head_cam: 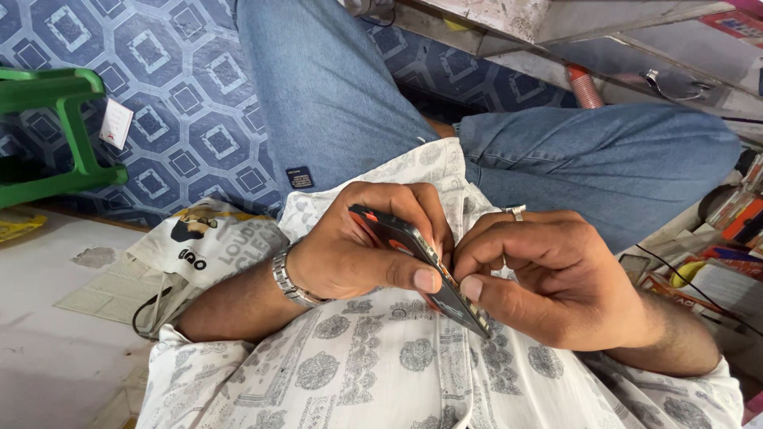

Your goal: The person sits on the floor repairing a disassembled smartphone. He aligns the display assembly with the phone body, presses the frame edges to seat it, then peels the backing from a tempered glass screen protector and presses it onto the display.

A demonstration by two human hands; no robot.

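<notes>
Both hands meet on a dark phone (413, 262), held edge-up over the lap. The left hand (358, 246) has its grip clamped on the phone's far end, thumb flat along the near edge. The right hand (548, 278) pinches the same edge, thumb and forefinger pressed together where the thin body meets its face. The phone looks whole, with no gap showing along the seam, so the work at the edge seems only begun. A ring (515, 212) sits on the right hand, a metal watch (292, 280) on the left wrist. Left and far stands a green stool (56, 131) on the patterned floor (183, 95).
</notes>
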